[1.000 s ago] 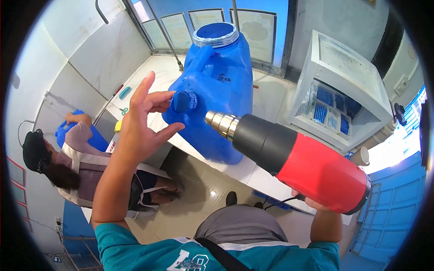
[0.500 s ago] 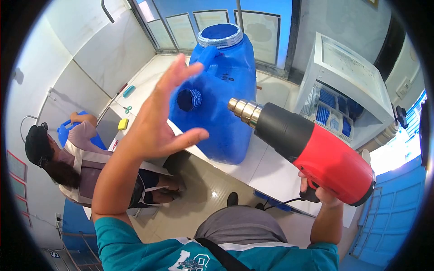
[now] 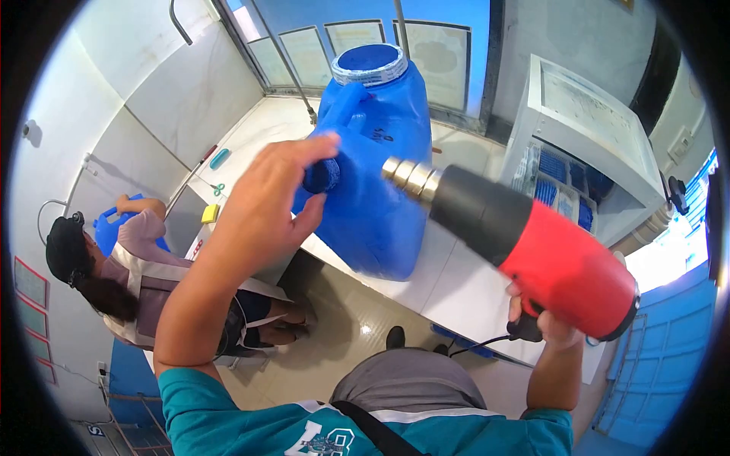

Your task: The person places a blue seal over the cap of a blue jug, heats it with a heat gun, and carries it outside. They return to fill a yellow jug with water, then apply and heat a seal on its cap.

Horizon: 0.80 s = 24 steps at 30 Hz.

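A large blue jug [image 3: 384, 220] stands on the white counter, with a wide cap on top and a smaller dark cap [image 3: 321, 175] on its near left side. Around that small cap my left hand [image 3: 266, 194] is curved, thumb and fingers apart; whether the fingertips touch it is hard to tell. My right hand [image 3: 549, 323] grips the handle of a red and black heat gun [image 3: 532, 247]. The gun's metal nozzle points left at the jug, a short way from its side.
A co-worker [image 3: 122, 281] stands at the left, a hand on a smaller blue container [image 3: 114, 228]. A yellow sponge [image 3: 210, 213] and green scissors [image 3: 218, 189] lie on the counter [image 3: 449, 281]. A white cabinet [image 3: 582, 114] stands at the right.
My left hand has moved down and closer to the small cap, its fingers less spread. The heat gun has shifted slightly to the right.
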### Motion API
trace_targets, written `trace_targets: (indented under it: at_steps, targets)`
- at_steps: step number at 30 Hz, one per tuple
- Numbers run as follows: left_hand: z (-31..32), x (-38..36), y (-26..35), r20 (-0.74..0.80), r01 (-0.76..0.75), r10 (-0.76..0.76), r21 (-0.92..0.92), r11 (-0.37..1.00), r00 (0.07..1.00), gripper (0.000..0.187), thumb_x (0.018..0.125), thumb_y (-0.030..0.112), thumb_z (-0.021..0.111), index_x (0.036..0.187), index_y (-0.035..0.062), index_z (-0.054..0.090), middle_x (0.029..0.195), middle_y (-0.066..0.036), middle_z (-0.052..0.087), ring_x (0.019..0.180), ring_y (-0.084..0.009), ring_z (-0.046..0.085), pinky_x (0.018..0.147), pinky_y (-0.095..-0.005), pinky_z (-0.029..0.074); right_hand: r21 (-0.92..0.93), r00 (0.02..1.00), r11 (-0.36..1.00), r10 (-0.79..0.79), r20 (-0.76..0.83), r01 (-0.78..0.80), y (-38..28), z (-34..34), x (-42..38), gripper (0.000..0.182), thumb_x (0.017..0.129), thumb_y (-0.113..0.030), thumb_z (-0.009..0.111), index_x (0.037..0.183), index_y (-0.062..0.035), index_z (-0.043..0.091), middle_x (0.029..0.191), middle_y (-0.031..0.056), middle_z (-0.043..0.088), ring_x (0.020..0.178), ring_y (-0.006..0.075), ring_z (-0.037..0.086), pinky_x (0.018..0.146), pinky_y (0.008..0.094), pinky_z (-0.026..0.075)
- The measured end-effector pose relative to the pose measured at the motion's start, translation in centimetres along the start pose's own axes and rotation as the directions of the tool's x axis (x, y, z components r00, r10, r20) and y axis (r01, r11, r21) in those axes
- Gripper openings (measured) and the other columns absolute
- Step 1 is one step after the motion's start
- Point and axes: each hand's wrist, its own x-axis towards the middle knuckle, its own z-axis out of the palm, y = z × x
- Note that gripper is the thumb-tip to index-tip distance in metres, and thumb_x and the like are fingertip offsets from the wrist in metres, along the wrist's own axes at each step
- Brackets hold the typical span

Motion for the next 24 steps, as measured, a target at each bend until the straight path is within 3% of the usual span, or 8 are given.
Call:
trace_targets:
  at_steps: [3, 7, 10, 12, 17, 19, 21, 24]
  targets:
    - [-0.4, 0.5, 0.1, 0.007, -0.181, 0.181, 0.021, 0.983, 0.983, 0.065, 0.076, 0.014, 0.082, 0.134, 0.0058, 0.053, 0.129, -0.014, 0.062, 0.107, -0.0288, 0.064, 0.089, -0.0379, 0.053, -0.050, 0.969, 0.998, 0.012, -0.249, -0.025, -1.1, -0.4, 1.8, 0.076, 0.082, -0.053, 0.070, 0.130, 0.0041, 0.053, 0.108, 0.0175, 0.065, 0.066, 0.0215, 0.065, 0.059, 0.0308, 0.051]
    - [-0.9, 0.2, 1.0, 0.054, 0.030, -0.033, 0.057, 0.998, 0.998, 0.067, 0.077, 0.019, 0.082, 0.136, 0.0055, 0.051, 0.124, -0.016, 0.062, 0.108, -0.0316, 0.062, 0.091, -0.0396, 0.051, 0.032, 0.889, 0.997, -0.052, -0.456, 0.075, -4.4, -3.4, 6.1, 0.068, 0.097, -0.042, 0.056, 0.145, 0.0033, 0.041, 0.139, 0.0255, 0.053, 0.081, 0.0217, 0.067, 0.064, 0.0308, 0.057]
    - [-1.5, 1.6, 1.0, 0.057, 0.003, -0.002, -0.011, 1.000, 0.998, 0.071, 0.081, 0.030, 0.080, 0.139, 0.0041, 0.048, 0.123, -0.018, 0.061, 0.110, -0.0334, 0.061, 0.095, -0.0414, 0.049, -0.106, 0.847, 0.991, 0.011, -0.531, -0.080, -7.9, -8.3, 9.1, 0.053, 0.099, -0.033, 0.056, 0.139, 0.0008, 0.047, 0.117, 0.0185, 0.068, 0.071, 0.0132, 0.065, 0.060, 0.0244, 0.055]
    - [-1.4, 2.8, -0.1, 0.023, 0.108, -0.106, -0.088, 0.990, 0.994, 0.076, 0.087, 0.049, 0.072, 0.141, 0.0023, 0.046, 0.127, -0.017, 0.060, 0.113, -0.0303, 0.060, 0.099, -0.0421, 0.047, -0.424, 0.741, 0.800, 0.037, -0.670, -0.424, -10.3, -11.1, 11.2, 0.046, 0.093, -0.041, 0.066, 0.117, -0.0018, 0.062, 0.089, 0.0060, 0.068, 0.063, 0.0099, 0.061, 0.056, 0.0239, 0.050]
    - [1.0, 10.0, -1.4, 0.443, 0.649, -0.483, -0.398, 0.649, 0.755, 0.067, 0.094, 0.052, 0.063, 0.137, 0.0029, 0.048, 0.125, -0.016, 0.060, 0.110, -0.0270, 0.060, 0.097, -0.0389, 0.048, -0.795, 0.810, 0.242, -0.058, -0.584, -0.556, -11.0, -18.4, 18.2, 0.044, 0.083, -0.033, 0.072, 0.114, -0.0027, 0.066, 0.085, 0.0105, 0.071, 0.072, 0.0225, 0.069, 0.066, 0.0357, 0.054]
    - [2.5, 11.7, -1.8, 0.583, 0.759, -0.495, -0.408, 0.507, 0.644, 0.058, 0.096, 0.048, 0.061, 0.131, 0.0027, 0.052, 0.118, -0.014, 0.062, 0.105, -0.0241, 0.061, 0.094, -0.0372, 0.049, -0.851, 0.905, -0.331, -0.022, -0.425, -0.408, -10.2, -20.7, 19.8, 0.042, 0.081, -0.028, 0.070, 0.115, -0.0027, 0.067, 0.084, 0.0151, 0.073, 0.081, 0.0324, 0.072, 0.075, 0.0421, 0.056]
    - [3.8, 12.1, -2.2, 0.598, 0.757, -0.521, -0.243, 0.607, 0.609, 0.037, 0.098, 0.037, 0.057, 0.113, 0.0038, 0.055, 0.100, -0.009, 0.061, 0.091, -0.0177, 0.059, 0.086, -0.0328, 0.049, -0.772, 0.850, -0.492, 0.113, -0.515, -0.402, -10.5, -19.6, 20.5, 0.045, 0.080, -0.026, 0.071, 0.119, -0.0042, 0.066, 0.101, 0.0188, 0.072, 0.096, 0.0368, 0.070, 0.085, 0.0464, 0.055]
    - [3.8, 11.6, -1.2, 0.518, 0.700, -0.531, -0.205, 0.684, 0.670, 0.023, 0.096, 0.028, 0.055, 0.100, 0.0057, 0.053, 0.087, -0.004, 0.055, 0.079, -0.0136, 0.054, 0.076, -0.0306, 0.047, -0.886, 0.913, -0.320, -0.341, -0.223, -0.336, -8.3, -14.3, 17.3, 0.047, 0.083, -0.027, 0.073, 0.124, -0.0070, 0.063, 0.123, 0.0187, 0.064, 0.109, 0.0338, 0.065, 0.092, 0.0432, 0.052]
